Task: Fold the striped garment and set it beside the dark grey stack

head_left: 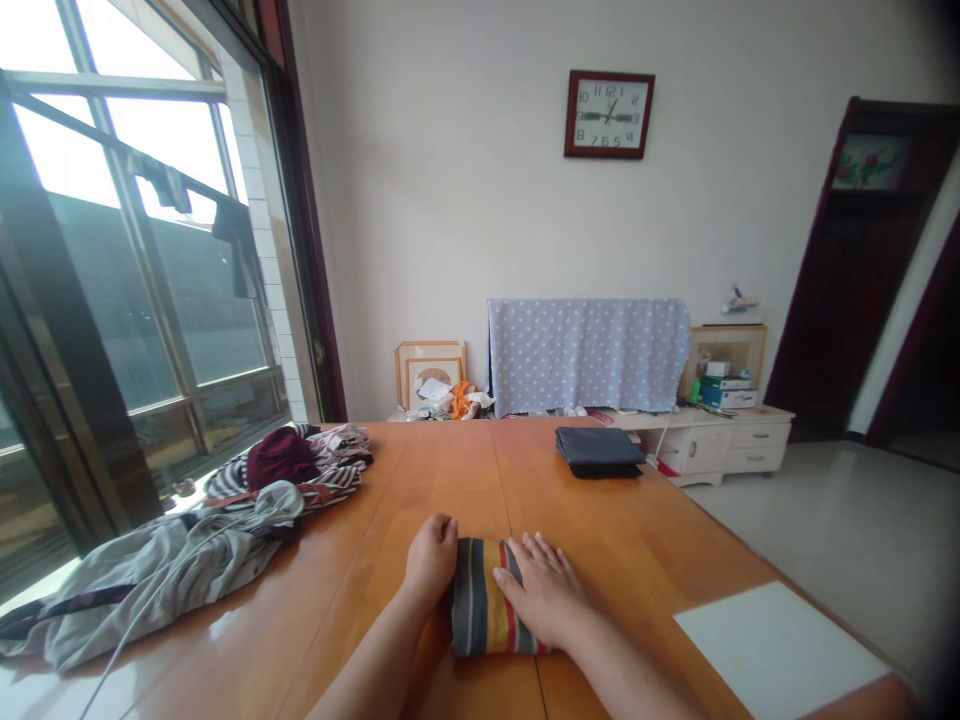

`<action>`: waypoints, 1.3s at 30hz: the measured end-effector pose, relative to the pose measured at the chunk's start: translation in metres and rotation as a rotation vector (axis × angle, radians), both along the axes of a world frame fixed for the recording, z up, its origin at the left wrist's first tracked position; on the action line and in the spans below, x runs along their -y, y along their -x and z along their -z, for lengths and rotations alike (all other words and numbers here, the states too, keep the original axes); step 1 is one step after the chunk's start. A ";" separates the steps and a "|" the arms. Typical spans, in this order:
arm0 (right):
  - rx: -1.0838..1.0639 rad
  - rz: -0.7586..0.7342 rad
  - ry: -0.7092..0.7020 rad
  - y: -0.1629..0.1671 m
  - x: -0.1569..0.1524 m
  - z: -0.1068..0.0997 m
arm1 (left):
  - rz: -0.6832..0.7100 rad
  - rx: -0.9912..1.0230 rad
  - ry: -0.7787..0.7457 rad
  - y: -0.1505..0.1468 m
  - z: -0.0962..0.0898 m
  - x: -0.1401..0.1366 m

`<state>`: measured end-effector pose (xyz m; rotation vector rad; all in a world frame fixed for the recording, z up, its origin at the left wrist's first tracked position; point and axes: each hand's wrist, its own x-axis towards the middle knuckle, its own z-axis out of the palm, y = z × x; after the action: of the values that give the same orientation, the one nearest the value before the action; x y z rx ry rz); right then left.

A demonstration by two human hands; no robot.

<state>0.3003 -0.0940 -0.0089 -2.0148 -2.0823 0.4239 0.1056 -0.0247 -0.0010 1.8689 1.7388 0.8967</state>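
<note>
A striped garment [487, 600] in grey, mustard and red lies on the table in front of me, folded into a compact bundle. My left hand [433, 560] is closed at its left edge, with the fingertips curled against the cloth and partly hidden. Flat on the right side of the bundle rests my right hand [546, 590], fingers spread and pressing on top. Farther back on the right sits a neat stack of dark folded clothes [598, 450], apart from both hands.
Loose clothes lie heaped along the table's left side: a grey garment [187, 560] and a maroon one [281, 458] over striped fabric. A white sheet [780, 645] lies near the right edge of the wooden table [420, 470]. Beyond stands a low white cabinet [757, 445].
</note>
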 end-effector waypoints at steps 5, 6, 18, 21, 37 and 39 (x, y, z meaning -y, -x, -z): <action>-0.006 0.001 -0.002 -0.001 0.002 -0.001 | -0.020 0.190 0.113 0.012 0.002 0.027; -0.008 -0.001 -0.003 -0.001 0.002 -0.001 | -0.004 0.218 0.130 0.012 0.003 0.035; 0.001 -0.003 -0.013 0.000 0.003 -0.001 | 0.300 0.644 0.187 0.000 0.001 0.088; 0.004 -0.001 -0.001 0.000 0.004 -0.001 | 0.308 0.590 0.115 0.000 0.004 0.093; -0.023 0.010 -0.022 0.004 0.008 -0.004 | 0.392 -0.135 -0.187 -0.032 -0.038 0.078; -0.015 0.008 -0.011 0.005 0.008 -0.005 | 0.465 -0.230 -0.157 -0.044 -0.037 0.072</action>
<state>0.2956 -0.1019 -0.0043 -2.0073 -2.0621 0.4244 0.1496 -0.0970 0.0364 2.4222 1.2832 0.6692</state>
